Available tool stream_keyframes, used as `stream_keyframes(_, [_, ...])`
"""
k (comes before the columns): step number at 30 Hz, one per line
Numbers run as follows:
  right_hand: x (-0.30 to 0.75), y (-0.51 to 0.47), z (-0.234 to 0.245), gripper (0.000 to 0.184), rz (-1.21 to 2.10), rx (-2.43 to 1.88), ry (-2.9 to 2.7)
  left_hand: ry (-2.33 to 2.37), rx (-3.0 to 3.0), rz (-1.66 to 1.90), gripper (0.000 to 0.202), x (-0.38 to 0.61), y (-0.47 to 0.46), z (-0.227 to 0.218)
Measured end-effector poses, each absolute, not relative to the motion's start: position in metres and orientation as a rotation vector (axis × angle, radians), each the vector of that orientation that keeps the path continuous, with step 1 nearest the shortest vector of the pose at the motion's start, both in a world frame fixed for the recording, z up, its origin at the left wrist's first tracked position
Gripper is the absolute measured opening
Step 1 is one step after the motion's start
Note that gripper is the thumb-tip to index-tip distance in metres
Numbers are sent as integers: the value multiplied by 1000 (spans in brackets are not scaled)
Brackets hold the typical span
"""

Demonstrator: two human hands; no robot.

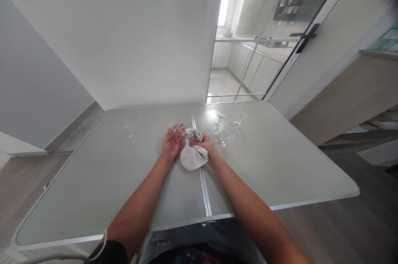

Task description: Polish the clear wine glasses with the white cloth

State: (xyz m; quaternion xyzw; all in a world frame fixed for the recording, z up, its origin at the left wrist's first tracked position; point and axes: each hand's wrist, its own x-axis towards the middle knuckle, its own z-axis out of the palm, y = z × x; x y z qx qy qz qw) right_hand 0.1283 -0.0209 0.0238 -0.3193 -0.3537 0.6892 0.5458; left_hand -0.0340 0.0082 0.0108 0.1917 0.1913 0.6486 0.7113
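Note:
Over the middle seam of the grey folding table (264, 173), my left hand (171, 141) grips a clear stemmed glass (178, 129) lying sideways, its fingers curled round it. My right hand (203, 144) is closed on a white cloth (193, 154), pressing the bunched end of it into the glass's mouth. The rest of the cloth hangs down between my wrists. Both forearms reach in from the near edge.
Three clear wine glasses stand right of my hands: one (220, 116) at the back, another (240, 117) beside it, a third (223, 136) nearer. One more glass (127, 130) sits at the left. A white wall and a glass door (306, 38) lie beyond the table.

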Motion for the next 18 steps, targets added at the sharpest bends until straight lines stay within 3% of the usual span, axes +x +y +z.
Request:
stream_keyframes(4, [132, -19, 21, 19, 1382, -861, -874, 442, 453, 1541, 32, -38, 11, 9])
stream_keyframes(9, [142, -24, 30, 30, 723, -996, -1159, 526, 612, 1680, 40, -37, 13, 7])
stream_keyframes(14, [136, -28, 33, 35, 580, -858, -1567, 567, 755, 1659, 51, -28, 8, 10])
stream_keyframes(18, [130, -24, 20, 22, 433, -1024, -1811, 525, 841, 1590, 56, -26, 3, 11])
